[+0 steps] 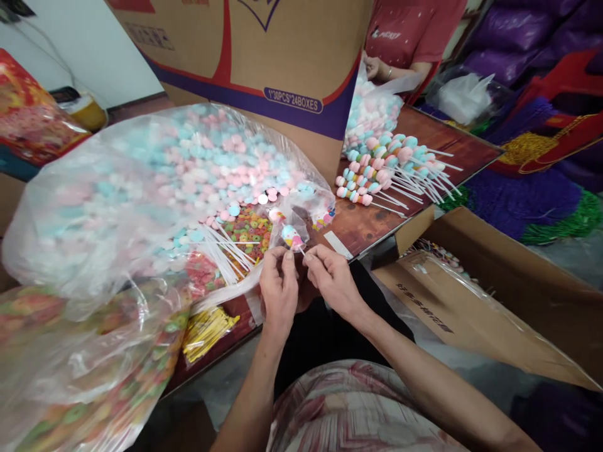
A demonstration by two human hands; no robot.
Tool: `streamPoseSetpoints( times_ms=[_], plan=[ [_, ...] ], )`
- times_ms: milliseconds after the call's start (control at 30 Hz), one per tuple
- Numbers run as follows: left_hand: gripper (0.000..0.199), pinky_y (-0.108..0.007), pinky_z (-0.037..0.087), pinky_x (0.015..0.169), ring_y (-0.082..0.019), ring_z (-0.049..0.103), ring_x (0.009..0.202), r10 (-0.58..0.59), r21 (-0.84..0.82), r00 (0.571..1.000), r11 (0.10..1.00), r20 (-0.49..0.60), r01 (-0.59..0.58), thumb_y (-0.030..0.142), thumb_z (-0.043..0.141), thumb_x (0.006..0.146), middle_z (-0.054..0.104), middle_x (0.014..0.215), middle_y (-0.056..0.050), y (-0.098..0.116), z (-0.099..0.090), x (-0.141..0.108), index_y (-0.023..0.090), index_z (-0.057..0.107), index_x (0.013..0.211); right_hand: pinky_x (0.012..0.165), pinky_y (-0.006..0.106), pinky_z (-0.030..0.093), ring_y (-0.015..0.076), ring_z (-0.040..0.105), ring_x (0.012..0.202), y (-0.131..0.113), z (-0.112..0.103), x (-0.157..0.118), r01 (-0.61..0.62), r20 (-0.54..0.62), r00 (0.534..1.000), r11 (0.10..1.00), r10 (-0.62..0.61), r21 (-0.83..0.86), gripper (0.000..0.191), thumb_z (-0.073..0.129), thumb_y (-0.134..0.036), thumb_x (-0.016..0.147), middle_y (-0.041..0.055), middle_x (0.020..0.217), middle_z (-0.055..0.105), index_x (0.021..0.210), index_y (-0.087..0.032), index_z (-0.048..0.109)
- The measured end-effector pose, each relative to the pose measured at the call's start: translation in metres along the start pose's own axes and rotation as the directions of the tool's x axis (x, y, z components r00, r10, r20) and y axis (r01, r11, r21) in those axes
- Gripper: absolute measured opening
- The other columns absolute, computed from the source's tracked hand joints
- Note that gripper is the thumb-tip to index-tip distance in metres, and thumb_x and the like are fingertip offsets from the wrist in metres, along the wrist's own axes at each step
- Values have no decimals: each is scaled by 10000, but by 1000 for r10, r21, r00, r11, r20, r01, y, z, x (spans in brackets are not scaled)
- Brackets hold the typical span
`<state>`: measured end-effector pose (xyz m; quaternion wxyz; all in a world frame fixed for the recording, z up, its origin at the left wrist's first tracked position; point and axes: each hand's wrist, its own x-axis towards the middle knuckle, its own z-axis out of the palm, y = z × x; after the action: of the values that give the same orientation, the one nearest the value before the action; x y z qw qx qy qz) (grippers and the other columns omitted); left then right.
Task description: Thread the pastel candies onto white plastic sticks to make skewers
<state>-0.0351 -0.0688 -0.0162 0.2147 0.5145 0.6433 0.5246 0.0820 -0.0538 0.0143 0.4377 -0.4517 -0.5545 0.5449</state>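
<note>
At the table's front edge, both hands are on a marshmallow lollipop (293, 237) in a clear printed wrapper, its head pointing away from me. My left hand (279, 285) is closed, thumb and fingers pinching the wrapper's lower end. From the other side, my right hand (332, 276) pinches the white stick just below the head. Just beyond lie gummy rings (249, 229) and a bunch of loose white sticks (228, 257). A large clear bag of pink, blue and white marshmallows (188, 163) spreads behind them. Gold twist ties (210, 333) lie left of my left hand.
Finished-looking marshmallow skewers (377, 166) are piled on the table at right. A tall carton (282, 69) stands behind the bag. An open cardboard box (452, 301) sits lower right. Another person (409, 34) is across the table. A bag of gummy rings (85, 370) fills the lower left.
</note>
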Motion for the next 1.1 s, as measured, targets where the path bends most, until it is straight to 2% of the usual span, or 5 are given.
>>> streamPoseSetpoints(
  times_ms=[267, 500, 633, 900, 1100],
  plan=[
    [192, -307, 521, 812, -177, 665, 892, -2, 12, 1000, 1000, -2, 2, 342, 547, 923, 701, 955, -63, -10, 9, 0, 198, 613, 1030, 418, 191, 255, 68, 320, 411, -5, 2, -5, -129, 9, 992, 976, 130, 175, 233, 532, -379, 906, -83, 470, 425, 774, -187, 535],
    [222, -281, 532, 743, -151, 663, 768, -91, -103, 995, 991, -40, 87, 360, 532, 916, 700, 883, -39, -6, 8, -1, 192, 634, 1019, 386, 195, 242, 61, 333, 385, -8, -4, -13, -180, 103, 980, 977, 169, 113, 241, 535, -383, 913, -73, 515, 493, 765, -193, 519],
    [167, -275, 503, 728, -145, 635, 733, -38, -10, 999, 999, -33, 38, 322, 530, 907, 681, 829, -22, -1, 7, -1, 197, 625, 962, 437, 204, 293, 70, 366, 433, -7, -2, -17, -132, 80, 989, 986, 124, 100, 255, 530, -356, 916, -69, 517, 475, 721, -195, 495],
    [103, -268, 438, 679, -141, 561, 698, 134, 114, 971, 981, 200, -159, 238, 471, 913, 605, 760, 7, 8, -8, 2, 217, 555, 857, 468, 218, 284, 74, 341, 474, -4, 2, -13, -65, 56, 997, 985, 57, 161, 257, 539, -347, 917, -70, 534, 435, 720, -186, 497],
    [133, -270, 454, 687, -140, 557, 708, 99, -26, 973, 995, 206, -96, 282, 468, 939, 578, 751, 10, 3, -11, -5, 220, 536, 843, 452, 215, 261, 75, 316, 470, -6, 1, -5, -82, 54, 996, 986, 75, 148, 256, 543, -364, 898, -77, 531, 399, 716, -191, 491]
  ],
)
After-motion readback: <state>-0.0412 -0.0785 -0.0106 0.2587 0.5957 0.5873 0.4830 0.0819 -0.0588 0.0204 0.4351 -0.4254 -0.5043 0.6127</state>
